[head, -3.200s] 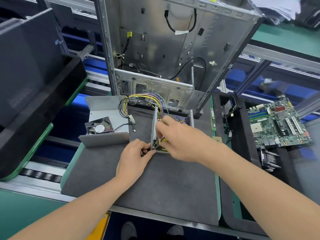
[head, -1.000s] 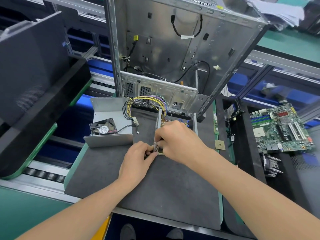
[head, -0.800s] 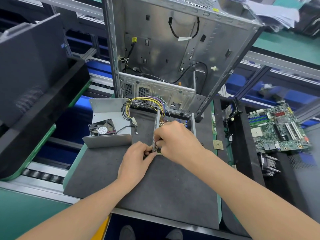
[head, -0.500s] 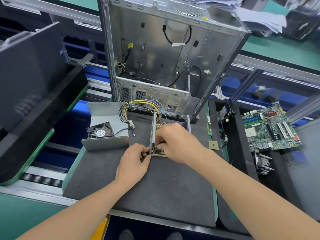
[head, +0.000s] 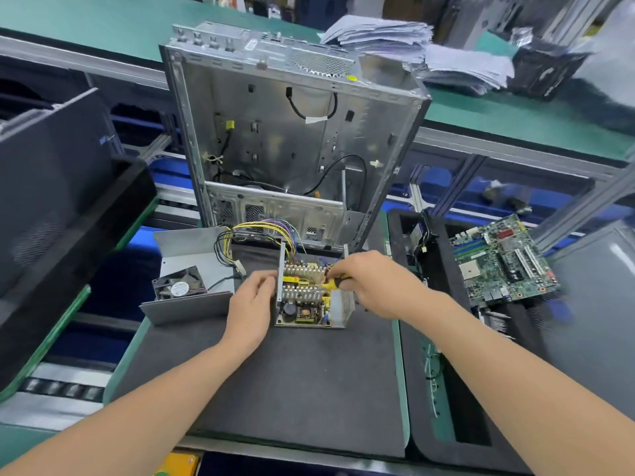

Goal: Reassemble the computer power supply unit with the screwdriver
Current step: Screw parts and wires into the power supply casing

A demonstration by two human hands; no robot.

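Your power supply unit point(head: 302, 312) sat open on the dark grey mat point(head: 292, 389), just in front of the upright computer case point(head: 288, 132), its circuit board and heat-sink fins exposed. Your left hand point(head: 252, 304) was curled against the unit's left wall, thumb at the top edge, holding it. Your right hand point(head: 374, 283) was closed round the yellow-and-black handle of the screwdriver point(head: 332, 283), which pointed left across the fins inside the housing; the tip was hidden. A bundle of yellow and black wires point(head: 261, 231) ran from the unit's rear corner toward the detached cover point(head: 192, 249), which lay to the left with its fan point(head: 180, 286) facing up. A motherboard point(head: 501, 259) lay well off to the right.
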